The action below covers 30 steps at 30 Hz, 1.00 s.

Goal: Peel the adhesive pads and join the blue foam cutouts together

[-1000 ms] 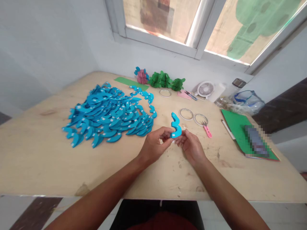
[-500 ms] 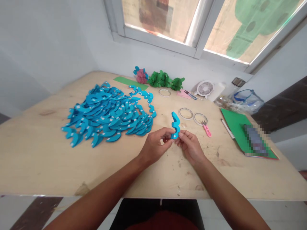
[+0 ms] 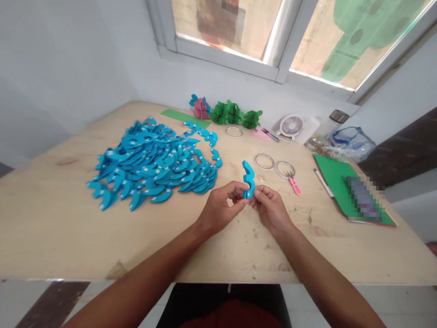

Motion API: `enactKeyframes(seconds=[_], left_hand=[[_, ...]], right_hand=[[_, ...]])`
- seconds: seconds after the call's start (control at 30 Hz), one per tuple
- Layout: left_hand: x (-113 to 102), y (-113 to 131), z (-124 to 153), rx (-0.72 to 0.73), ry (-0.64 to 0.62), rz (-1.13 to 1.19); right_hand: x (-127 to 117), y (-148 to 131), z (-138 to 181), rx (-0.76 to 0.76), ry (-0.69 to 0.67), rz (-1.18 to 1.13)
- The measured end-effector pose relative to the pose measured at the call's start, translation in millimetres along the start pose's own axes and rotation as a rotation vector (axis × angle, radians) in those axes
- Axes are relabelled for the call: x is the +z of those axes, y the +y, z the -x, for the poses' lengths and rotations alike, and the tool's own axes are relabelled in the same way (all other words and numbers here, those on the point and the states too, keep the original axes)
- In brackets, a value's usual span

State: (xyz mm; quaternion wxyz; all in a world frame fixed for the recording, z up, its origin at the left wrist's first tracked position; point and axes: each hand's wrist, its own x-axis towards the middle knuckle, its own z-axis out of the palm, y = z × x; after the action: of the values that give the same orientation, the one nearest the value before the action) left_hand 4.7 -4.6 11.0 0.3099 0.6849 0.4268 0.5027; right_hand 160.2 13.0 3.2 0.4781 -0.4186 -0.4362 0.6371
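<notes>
Between my two hands a blue scalloped paper piece (image 3: 249, 175) stands upright over the table, with a small white patch near its lower end. My left hand (image 3: 223, 206) pinches its lower left side between thumb and fingers. On the other side, my right hand (image 3: 270, 207) grips the lower right edge, thumb in front. The fingertips behind the paper are partly hidden. To the left lies a large heap of similar blue paper pieces (image 3: 157, 159), many bearing small white patches.
Beyond my hands lie tape rolls (image 3: 264, 161) and pink-handled snips (image 3: 294, 184). Green paper figures (image 3: 234, 113), a pink and blue one (image 3: 201, 108) and a small white fan (image 3: 291, 126) line the wall. Rightward are a marker (image 3: 323, 183) and a green folder (image 3: 336, 191) under a blurred item.
The upper end of the blue paper piece has tipped slightly to the left. Both hands keep their hold in nearly the same place.
</notes>
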Motion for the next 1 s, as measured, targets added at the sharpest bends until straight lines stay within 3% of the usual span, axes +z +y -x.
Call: enactKeyframes(seconds=[1.0], left_hand=[[0.6,0.2,1.9,0.019,-0.006,-0.002]], right_hand=[[0.9,-0.8,1.2,0.052,-0.042,-0.079]])
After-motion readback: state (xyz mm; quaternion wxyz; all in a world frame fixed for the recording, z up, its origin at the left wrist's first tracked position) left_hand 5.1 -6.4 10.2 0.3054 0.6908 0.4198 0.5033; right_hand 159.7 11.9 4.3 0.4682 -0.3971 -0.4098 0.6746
